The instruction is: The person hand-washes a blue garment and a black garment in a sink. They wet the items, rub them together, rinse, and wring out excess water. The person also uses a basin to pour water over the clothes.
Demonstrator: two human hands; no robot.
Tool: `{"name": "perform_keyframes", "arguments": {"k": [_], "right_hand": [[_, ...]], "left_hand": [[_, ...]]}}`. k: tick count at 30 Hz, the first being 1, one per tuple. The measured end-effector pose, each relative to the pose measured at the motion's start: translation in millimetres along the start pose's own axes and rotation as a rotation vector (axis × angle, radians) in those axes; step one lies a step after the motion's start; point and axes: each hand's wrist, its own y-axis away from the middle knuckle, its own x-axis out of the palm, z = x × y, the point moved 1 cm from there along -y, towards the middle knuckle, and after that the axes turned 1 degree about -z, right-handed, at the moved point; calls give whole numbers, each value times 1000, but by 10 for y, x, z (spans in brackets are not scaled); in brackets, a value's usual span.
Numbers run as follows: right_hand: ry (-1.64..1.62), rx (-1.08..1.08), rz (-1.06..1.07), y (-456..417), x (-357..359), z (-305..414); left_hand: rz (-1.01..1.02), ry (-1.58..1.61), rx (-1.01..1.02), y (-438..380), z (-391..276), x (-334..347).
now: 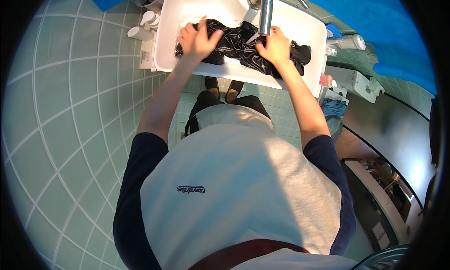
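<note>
A wet black garment [232, 41] lies spread across a white sink basin [168, 10], its cloth wrinkled and shiny. My left hand [198, 40] rests over the garment's left part with fingers spread and thumb apart. On the right part is my right hand [276, 47], its fingers bent toward the cloth; whether they pinch it is not clear. Between the hands, a metal faucet [266, 13] hangs over the garment, and a stream of water falls from its spout onto the cloth.
Pump bottles [149, 17] and a white container [139, 33] stand left of the sink. At the right are a clear bottle [351, 41], a pink bottle [327, 81] and a toilet tank [348, 78]. Blue cloth [334, 107] lies below them. Green tiled wall [56, 105] rises close on the left.
</note>
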Motion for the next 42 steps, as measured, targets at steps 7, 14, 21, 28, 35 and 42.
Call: {"name": "perform_keyframes", "arguments": {"k": [7,14,21,28,35,42], "right_hand": [[-252,-303,53,197,241,448],[-70,-111,-81,-16,639,279],[-96,-58,-135,-229,753,224],[31,-80,-240,-115,575,324],[-157,107,13,261,294,-50],[-578,-88,320,479,-77,-180]], "left_hand": [[347,-264,385,149,-419,-67],[58,-67,434,-282,-446,452],[-51,115,484,-546,-366,602],[-180,-71,411,-371,-404,529],[140,114,569,-220,168,101],[546,463,422,58,351,-457]]}}
